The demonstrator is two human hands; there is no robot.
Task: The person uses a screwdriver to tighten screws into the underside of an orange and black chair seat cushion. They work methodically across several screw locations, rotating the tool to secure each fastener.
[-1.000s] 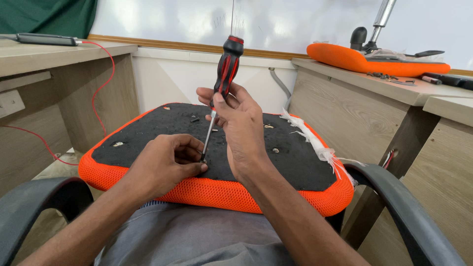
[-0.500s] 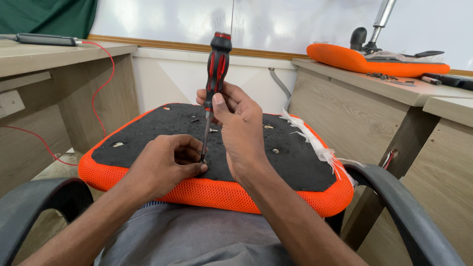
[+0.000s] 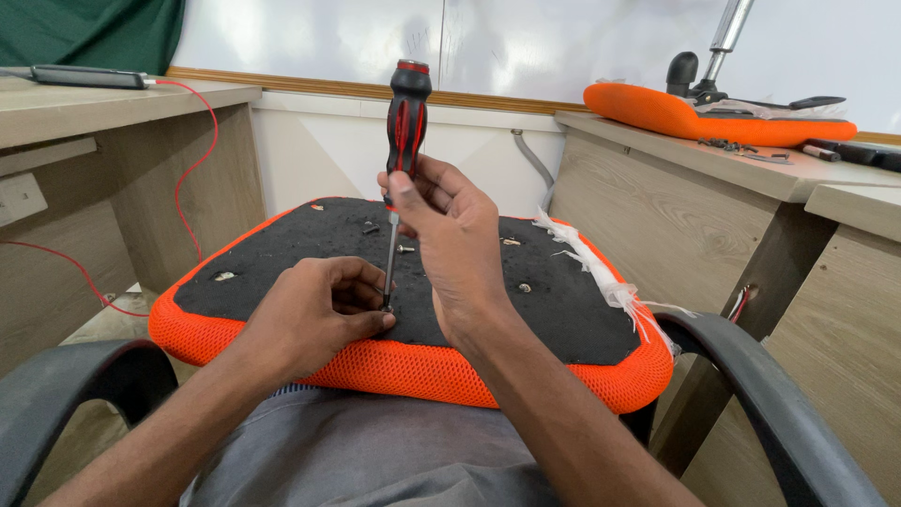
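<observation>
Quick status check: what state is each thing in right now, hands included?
Screwdriver: upright, tip down on the seat pad.
Right hand: gripping the screwdriver below its handle.
Left hand: fingers pinched around the tip, resting on the pad.
Seat pad: underside up, lying across the lap.
Loose screws: lying free on the pad.
White wrapping: torn, hanging off the right edge.
Second seat: upside down on the desk.

right hand (image 3: 455,249): holds screwdriver (image 3: 405,131) upright | left hand (image 3: 314,314): steadies tip on seat cushion (image 3: 563,310)

Head view, downward, close over lap
</observation>
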